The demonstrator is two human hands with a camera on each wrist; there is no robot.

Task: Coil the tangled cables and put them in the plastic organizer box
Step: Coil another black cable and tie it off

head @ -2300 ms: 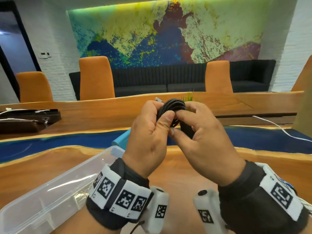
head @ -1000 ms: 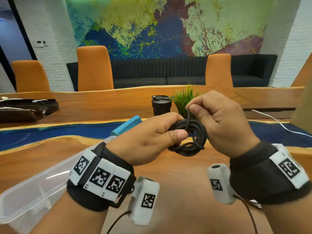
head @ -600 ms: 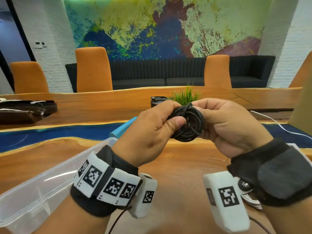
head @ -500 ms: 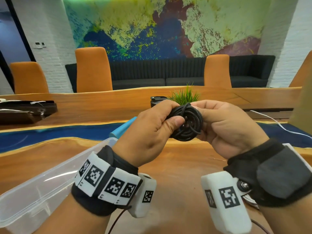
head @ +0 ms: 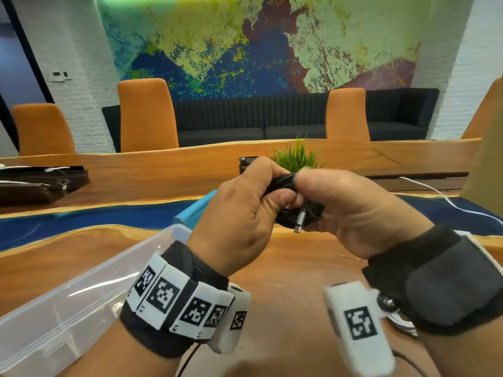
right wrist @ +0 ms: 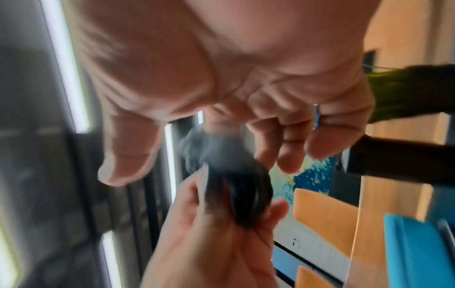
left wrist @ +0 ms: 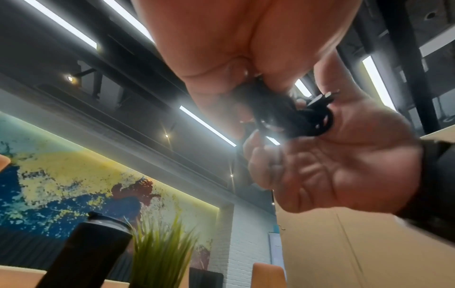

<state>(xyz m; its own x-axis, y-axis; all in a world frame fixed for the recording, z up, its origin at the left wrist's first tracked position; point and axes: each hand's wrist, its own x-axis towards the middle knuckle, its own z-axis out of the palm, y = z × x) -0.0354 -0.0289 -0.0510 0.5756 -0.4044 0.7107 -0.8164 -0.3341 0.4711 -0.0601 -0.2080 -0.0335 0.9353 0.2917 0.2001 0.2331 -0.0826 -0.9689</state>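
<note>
black cable coil (head: pixel 298 202) in both hands' grip, above table, clear organizer box (head: pixel 68 303) lower left

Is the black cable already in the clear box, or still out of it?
Out. The coiled black cable is held above the table between the left hand and right hand; the clear box sits beside the left wrist.
</note>
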